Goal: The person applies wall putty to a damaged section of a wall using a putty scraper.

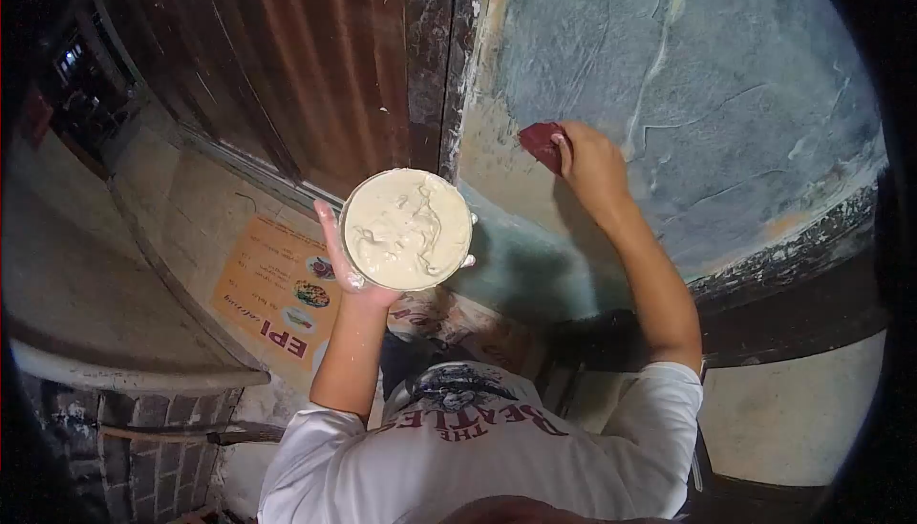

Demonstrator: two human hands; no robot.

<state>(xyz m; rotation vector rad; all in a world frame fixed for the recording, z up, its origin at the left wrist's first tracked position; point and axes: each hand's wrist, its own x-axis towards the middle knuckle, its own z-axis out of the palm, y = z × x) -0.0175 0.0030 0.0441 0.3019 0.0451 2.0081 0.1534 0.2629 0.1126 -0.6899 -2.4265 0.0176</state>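
A round container of cream-coloured paste [406, 230] rests on my left hand [355, 271], whose fingers and thumb wrap round its sides from below. The paste has a stirred, lumpy surface. In my right hand [587, 163] is a dark red scraper [543, 146], pinched between thumb and fingers. Its edge is at the blue-grey wall [707, 113], near the beige patch on the wall's left side. White smears mark my left thumb and fingertips.
Left of the wall stands a brown corrugated panel [315, 56] with a dark frame. An orange printed banner [272, 285] lies on the floor at the left. A curved ledge [143, 377] and grey blocks [172, 462] are at lower left.
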